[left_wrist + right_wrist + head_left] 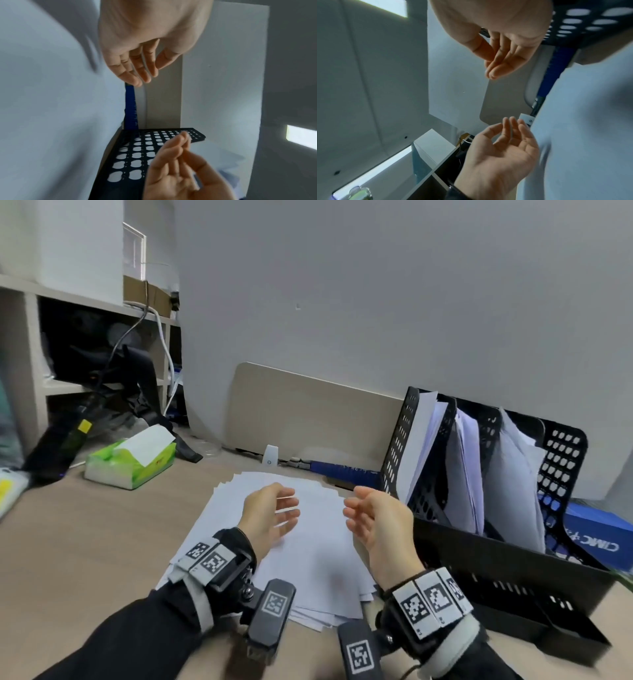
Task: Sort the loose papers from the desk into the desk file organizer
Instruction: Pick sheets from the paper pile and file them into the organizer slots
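Note:
A fanned stack of white loose papers (308, 556) lies on the desk in front of me. Both hands hover above it, palms facing each other, fingers relaxed and holding nothing. My left hand (274, 513) is over the stack's middle; my right hand (370, 515) is over its right edge, beside the organizer. The black perforated desk file organizer (561, 474) stands at the right with white sheets upright in its slots. In the left wrist view my left hand (142, 67) is above and my right hand (178, 162) below, before the organizer's wall (137, 155). The right wrist view shows both empty palms beside the papers (590, 121).
A green tissue box (132, 460) sits at the left back of the desk. A beige panel (308, 412) leans on the wall behind the papers. A blue box (596, 532) lies behind the organizer. Shelves with cables stand at the far left.

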`<action>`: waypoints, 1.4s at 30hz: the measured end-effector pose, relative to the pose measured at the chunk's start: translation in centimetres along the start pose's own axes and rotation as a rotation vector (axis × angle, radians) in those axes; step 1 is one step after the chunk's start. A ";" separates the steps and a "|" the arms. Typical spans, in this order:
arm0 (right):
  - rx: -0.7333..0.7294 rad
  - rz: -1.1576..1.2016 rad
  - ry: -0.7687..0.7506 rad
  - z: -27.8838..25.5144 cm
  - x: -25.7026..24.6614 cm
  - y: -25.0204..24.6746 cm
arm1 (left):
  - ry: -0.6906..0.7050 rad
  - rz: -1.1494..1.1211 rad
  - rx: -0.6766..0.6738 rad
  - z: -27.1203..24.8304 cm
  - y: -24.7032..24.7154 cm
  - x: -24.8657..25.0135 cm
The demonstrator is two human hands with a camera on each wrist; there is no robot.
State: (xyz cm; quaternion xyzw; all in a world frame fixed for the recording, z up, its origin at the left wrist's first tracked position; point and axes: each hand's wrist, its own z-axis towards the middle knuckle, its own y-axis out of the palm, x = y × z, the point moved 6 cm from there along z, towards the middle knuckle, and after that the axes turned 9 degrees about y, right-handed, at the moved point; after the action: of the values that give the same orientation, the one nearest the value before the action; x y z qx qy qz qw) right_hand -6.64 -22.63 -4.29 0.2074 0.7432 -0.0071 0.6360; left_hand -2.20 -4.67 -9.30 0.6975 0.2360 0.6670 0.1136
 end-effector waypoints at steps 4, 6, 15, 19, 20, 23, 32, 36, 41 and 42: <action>-0.028 0.021 0.146 0.4 3.1 -1.1 | -0.154 -0.072 0.001 0.7 -1.2 -2.0; -0.044 -0.018 0.210 0.2 4.5 -1.7 | -0.145 -0.074 -0.001 1.1 -1.3 -2.3; 0.032 -0.192 0.201 -0.2 6.1 -2.5 | -0.070 0.036 -0.032 1.1 -0.9 -3.0; 0.017 -0.153 0.219 0.1 6.2 -2.5 | -0.047 0.063 -0.044 1.1 -0.8 -3.1; 0.023 -0.152 0.211 0.2 6.2 -2.6 | -0.046 0.066 -0.046 1.1 -0.8 -3.1; 0.040 -0.162 0.198 0.1 6.2 -2.7 | -0.044 0.084 -0.050 1.2 -0.8 -3.1; 0.021 -0.113 0.218 -0.8 6.3 -2.4 | -0.030 0.144 -0.083 1.2 -0.5 -3.1; 0.016 -0.137 0.208 -1.0 6.1 -2.4 | -0.026 0.147 -0.082 1.1 -0.6 -3.1; 0.043 -0.215 0.164 -1.1 5.7 -2.6 | -0.025 0.229 -0.148 0.7 -0.2 -3.2; 0.034 -0.238 0.154 -1.1 5.7 -2.5 | -0.038 0.263 -0.189 0.5 0.1 -3.2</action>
State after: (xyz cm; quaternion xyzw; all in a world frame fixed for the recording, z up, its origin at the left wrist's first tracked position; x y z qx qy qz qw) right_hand -9.04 -22.94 -10.16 0.1283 0.8089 -0.0793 0.5683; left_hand -1.65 -6.21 -12.15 0.7212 0.0767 0.6819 0.0950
